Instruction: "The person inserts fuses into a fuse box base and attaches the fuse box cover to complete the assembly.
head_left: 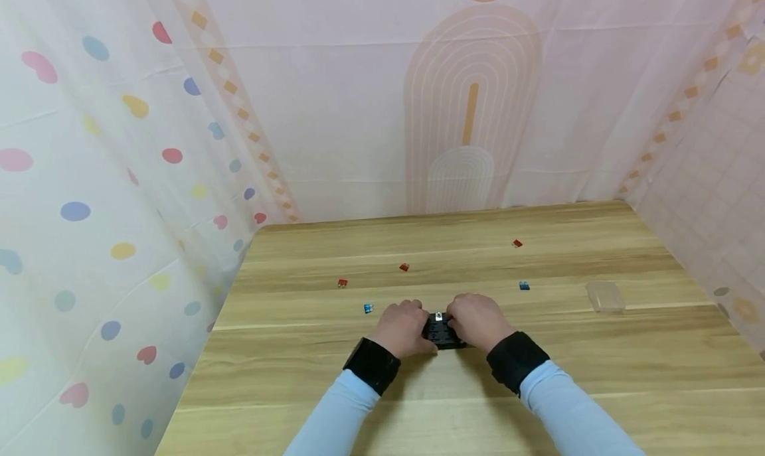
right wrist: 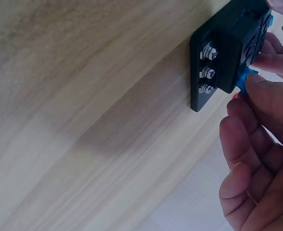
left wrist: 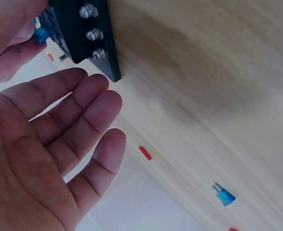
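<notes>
A black fuse block (head_left: 443, 332), with a row of metal terminal screws along its side, stands between both hands over the table. My left hand (head_left: 403, 328) holds its left end, the thumb at the near side; in the left wrist view the other fingers spread out beside it. At the right end, my right hand (head_left: 480, 322) pinches a blue blade fuse (right wrist: 246, 81) between thumb and fingertip against the block's slotted face. How deep that fuse sits cannot be told. In the right wrist view, the remaining right fingers are loosely bent below the block.
Red blade fuses lie beyond the hands: one at left (head_left: 342, 283), one nearer the middle (head_left: 404, 267), one far right (head_left: 516, 243). Loose blue fuses lie left (head_left: 368, 308) and right (head_left: 524, 286). A clear plastic cover (head_left: 605, 297) rests on the wooden table (head_left: 657, 363) at right.
</notes>
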### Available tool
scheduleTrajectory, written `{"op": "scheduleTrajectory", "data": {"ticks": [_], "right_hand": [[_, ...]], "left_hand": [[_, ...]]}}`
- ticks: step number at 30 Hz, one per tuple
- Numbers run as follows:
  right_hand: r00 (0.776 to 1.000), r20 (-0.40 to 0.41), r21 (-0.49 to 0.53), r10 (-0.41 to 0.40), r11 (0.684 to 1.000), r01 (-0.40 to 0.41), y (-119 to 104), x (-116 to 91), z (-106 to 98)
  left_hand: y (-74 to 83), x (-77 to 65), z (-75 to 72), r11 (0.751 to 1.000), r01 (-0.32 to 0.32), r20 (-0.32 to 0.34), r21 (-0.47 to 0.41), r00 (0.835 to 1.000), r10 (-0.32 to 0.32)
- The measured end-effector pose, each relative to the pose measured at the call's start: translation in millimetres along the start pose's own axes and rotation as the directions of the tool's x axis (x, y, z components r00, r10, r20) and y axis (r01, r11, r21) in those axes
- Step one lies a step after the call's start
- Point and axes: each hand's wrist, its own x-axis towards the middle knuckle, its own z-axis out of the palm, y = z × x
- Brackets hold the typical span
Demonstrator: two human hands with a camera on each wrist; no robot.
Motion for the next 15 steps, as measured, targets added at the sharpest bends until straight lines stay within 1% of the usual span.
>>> {"op": "scheduleTrajectory", "data": {"ticks": [3, 8, 11, 15], "right_hand": [[1.000, 0.001, 0.007, 0.018, 1.000, -0.018, 0, -1, -2], [0.998, 0.012, 0.029, 0.059, 0.998, -0.060, 1, -3, -5], [0.996, 0.016, 0.031, 0.093, 0.995, -0.093, 5, -3, -5], [0.990, 0.010, 0.021, 0.139, 0.990, -0.139, 14, -3, -5]], "left_hand": [[-2.4, -1.4, -2.5, 1.000, 0.004, -0.005, -0.007, 1.000, -0.004], [-6.0, -3.1, -8.5, 1.000, 0.028, 0.013, -0.002, 1.000, -0.028], [-7.7, -3.7, -14.2, 0.999, 0.047, 0.024, 0.007, 0.999, -0.047], [-9.3, -5.0, -21.9, 0.997, 0.076, 0.043, -0.014, 0.996, -0.075]]}}
